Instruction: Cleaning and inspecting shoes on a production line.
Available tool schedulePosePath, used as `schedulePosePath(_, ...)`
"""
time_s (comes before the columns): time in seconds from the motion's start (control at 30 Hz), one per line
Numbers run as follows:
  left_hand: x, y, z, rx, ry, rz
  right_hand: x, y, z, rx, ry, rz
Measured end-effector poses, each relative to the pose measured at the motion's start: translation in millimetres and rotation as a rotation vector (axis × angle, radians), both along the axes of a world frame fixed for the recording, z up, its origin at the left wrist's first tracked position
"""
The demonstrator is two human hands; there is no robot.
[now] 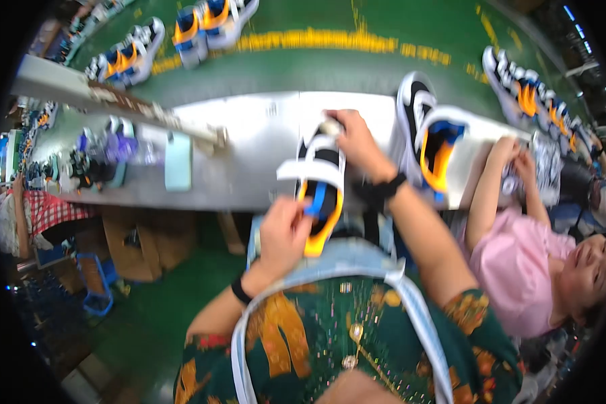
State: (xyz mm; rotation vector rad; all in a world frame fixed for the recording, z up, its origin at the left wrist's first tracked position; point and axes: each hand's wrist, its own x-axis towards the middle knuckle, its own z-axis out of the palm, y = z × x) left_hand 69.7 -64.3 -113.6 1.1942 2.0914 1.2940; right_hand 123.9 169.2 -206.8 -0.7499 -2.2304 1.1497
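I hold a black and white sneaker [321, 178] with an orange and blue lining over the near edge of a grey worktable [249, 145]. My left hand [283, 236] grips its heel end, close to my body. My right hand [357, 141] grips its toe end, out over the table. The shoe's opening faces up. Both wrists wear dark bands.
Two more sneakers [427, 135] of the same kind lie on the table to the right. A person in a pink top [518, 262] works on a shoe at the right. A pale green phone-like slab [178, 161] and small items lie left. Shoe pairs [209, 23] stand on the green floor beyond.
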Motion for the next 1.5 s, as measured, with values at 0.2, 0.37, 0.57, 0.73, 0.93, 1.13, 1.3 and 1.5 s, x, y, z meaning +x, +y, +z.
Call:
schedulePosePath(0.2, -25, -10, -3, -0.123, 0.061, -0.031, 10, -17, 28, 0.050, -0.088, -0.097)
schedulePosePath(0.37, -117, 30, 11, -0.196, 0.453, -0.324, 42, -13, 53, 0.265, -0.283, 0.064)
schedulePosePath(0.57, -126, 63, 14, -0.235, 0.528, -0.352, 38, -38, 83, 0.250, -0.162, 0.462)
schedulePosePath(0.73, -103, 57, 22, 0.060, 0.404, 0.124, 3, -49, 55, 0.179, -0.187, 0.419)
schedulePosePath(0.93, -68, 33, 16, 0.133, -0.391, 0.162, 11, -70, 78, 0.534, -0.087, 0.146)
schedulePosePath(1.13, -57, 39, -10, -0.034, -0.580, 0.152, 31, -101, 70, 0.524, -0.111, 0.172)
schedulePosePath(1.3, -68, 29, -6, 0.008, -0.740, 0.087, 40, -92, 108, 0.236, -0.145, 0.303)
schedulePosePath(1.5, -82, 21, -14, 0.032, -0.768, -0.029, 22, -74, 115, -0.341, 0.005, 0.302)
